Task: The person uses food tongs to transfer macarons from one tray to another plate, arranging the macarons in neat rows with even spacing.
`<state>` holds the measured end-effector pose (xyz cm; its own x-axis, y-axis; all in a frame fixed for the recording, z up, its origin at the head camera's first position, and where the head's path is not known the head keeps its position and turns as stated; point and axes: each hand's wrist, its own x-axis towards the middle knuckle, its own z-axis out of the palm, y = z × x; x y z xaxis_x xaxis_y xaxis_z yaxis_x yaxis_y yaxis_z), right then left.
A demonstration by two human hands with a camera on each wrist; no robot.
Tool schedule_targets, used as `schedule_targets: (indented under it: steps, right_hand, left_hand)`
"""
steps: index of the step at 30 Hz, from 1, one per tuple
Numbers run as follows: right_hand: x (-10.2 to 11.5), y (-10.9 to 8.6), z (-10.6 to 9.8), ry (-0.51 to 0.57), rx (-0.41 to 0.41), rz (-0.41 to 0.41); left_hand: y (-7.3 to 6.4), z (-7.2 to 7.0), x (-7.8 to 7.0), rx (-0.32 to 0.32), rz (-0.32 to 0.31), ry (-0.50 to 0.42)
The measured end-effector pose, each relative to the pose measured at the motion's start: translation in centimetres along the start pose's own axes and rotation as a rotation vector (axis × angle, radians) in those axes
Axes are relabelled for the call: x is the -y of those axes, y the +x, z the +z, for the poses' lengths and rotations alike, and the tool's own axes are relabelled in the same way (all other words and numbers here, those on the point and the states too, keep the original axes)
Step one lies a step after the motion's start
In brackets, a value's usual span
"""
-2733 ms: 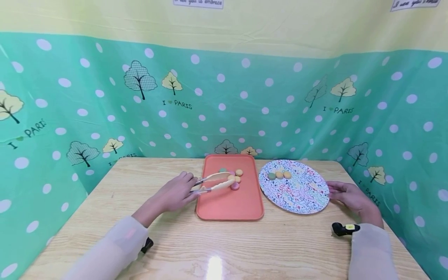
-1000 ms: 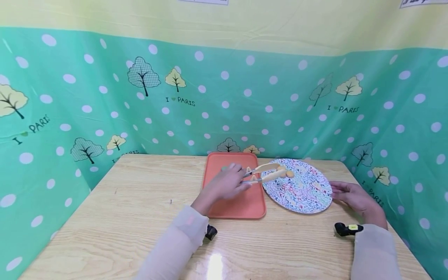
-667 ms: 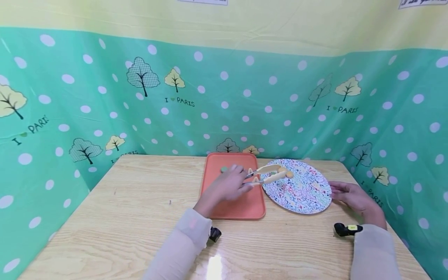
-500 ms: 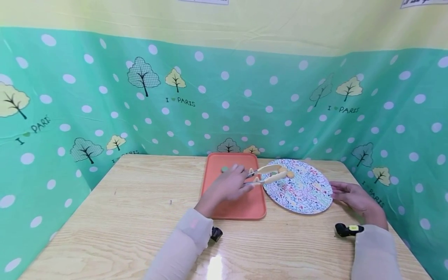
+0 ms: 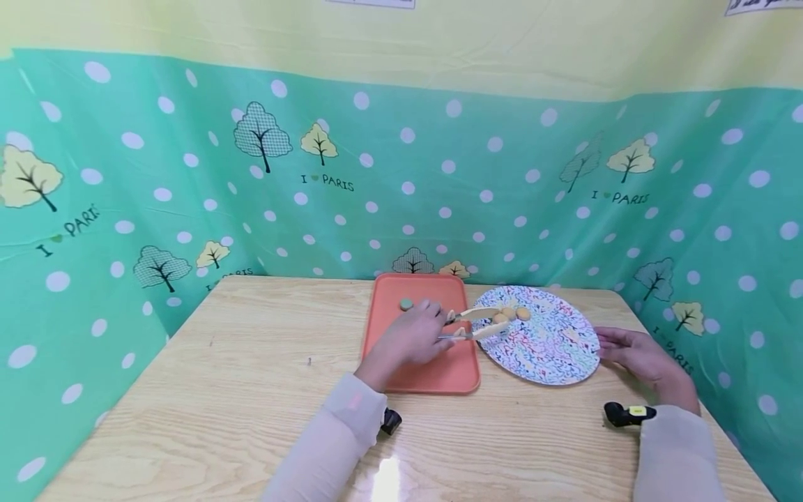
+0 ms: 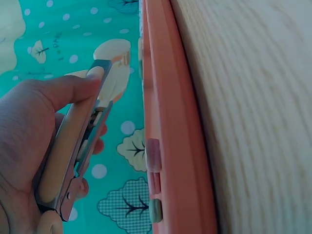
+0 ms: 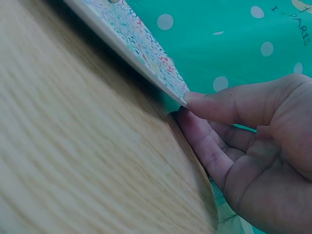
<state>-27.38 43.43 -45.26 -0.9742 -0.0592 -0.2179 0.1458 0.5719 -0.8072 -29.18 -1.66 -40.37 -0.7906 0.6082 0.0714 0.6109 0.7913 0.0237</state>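
My left hand (image 5: 410, 333) grips a pair of tongs (image 6: 73, 141) with pale scalloped tips, which reach over the left part of the patterned round plate (image 5: 546, 355). Between the tips shows a yellow macaron (image 5: 500, 318); whether they still pinch it I cannot tell. Two more yellow macarons, one of them the right-hand macaron (image 5: 523, 314), lie close beside it. My right hand (image 5: 640, 355) pinches the plate's right rim, thumb above and fingers below, in the right wrist view. A green macaron (image 5: 406, 305) and a pink macaron (image 6: 153, 155) lie on the orange tray (image 5: 433, 380).
The tray and plate stand side by side at the back of the wooden table (image 5: 251, 390), against a green dotted curtain (image 5: 351, 209). Black wrist cameras, such as the right camera (image 5: 617, 414), stick out from both sleeves.
The tongs in my left hand have gone from the tray rightward over the plate with a yellow macaron, then dipped slightly toward the near side. My right hand has stayed at the plate's rim.
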Motion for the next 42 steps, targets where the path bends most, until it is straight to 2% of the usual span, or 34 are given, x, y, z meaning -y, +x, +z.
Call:
schedule_targets:
  steps: [6,14,20,24,30,37,42]
  right_hand:
    - [0.1,-0.1,0.0,-0.018,-0.009,-0.018]
    - [-0.2,0.1,-0.1,0.012,-0.004,-0.022]
    - [0.0,-0.1,0.0,0.024,-0.002,-0.029]
    - [0.0,-0.2,0.0,0.015,-0.004,-0.032]
    - [-0.1,-0.2,-0.1,0.005,-0.002,-0.029]
    - [-0.1,-0.1,0.0,-0.012,-0.003,-0.022]
    - [-0.2,0.1,0.1,-0.023,-0.012,-0.015]
  left_hand:
    - [0.2,0.3,0.0,-0.017,0.028,0.037]
    - [0.2,0.5,-0.2,-0.022,0.024,0.074]
    - [0.1,0.4,-0.1,-0.04,0.009,0.049]
    - [0.0,-0.2,0.4,-0.064,-0.02,0.001]
    - [-0.6,-1.4,2.1,-0.071,-0.059,-0.09]
    - [-2.0,-2.2,5.4,-0.105,-0.138,-0.173]
    - [-3.2,-2.4,7.6,-0.096,-0.173,-0.25]
